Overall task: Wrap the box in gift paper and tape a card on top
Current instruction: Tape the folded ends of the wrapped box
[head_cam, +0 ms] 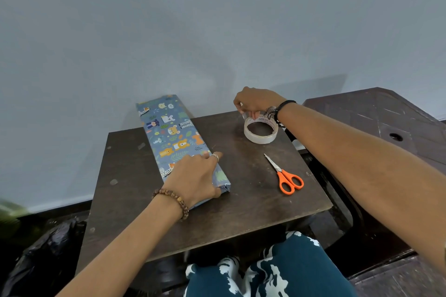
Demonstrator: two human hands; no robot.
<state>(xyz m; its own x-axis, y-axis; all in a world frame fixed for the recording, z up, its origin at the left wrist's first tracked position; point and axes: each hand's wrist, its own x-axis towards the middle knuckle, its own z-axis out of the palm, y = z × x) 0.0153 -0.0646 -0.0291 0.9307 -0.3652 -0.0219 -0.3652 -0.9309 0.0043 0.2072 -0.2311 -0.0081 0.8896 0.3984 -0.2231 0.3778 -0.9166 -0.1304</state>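
Head view looks down on one small dark worktop (241, 205) set against a pale wall. On it lie three things: one box (173, 135) already covered in blue gift paper printed with cartoon animals, one roll of clear tape (260, 131), and one pair of orange-handled scissors (286, 176).

The wrapped box is long and narrow and lies flat on the left half of the worktop. Its long axis runs from the near edge away toward the wall, leaning a little leftward as it goes; the far end reaches past the back edge of the worktop, and the near end shows a folded paper flap.

Two hands are in view. The left hand (195, 176) rests on the near part of the box, fingers laid out fairly straight over the paper, pressing it down rather than curling round it. It wears one ring and one wooden bead bracelet at the wrist.

The right hand (255, 102) is at the far rim of the tape roll, which lies flat at the right rear of the worktop. Its fingertips are drawn together in a narrow pinch grip on the tape's edge. A dark cord band sits on that wrist.

The scissors lie closed, near the tape, blades pointing away and leftward, handles toward the person.
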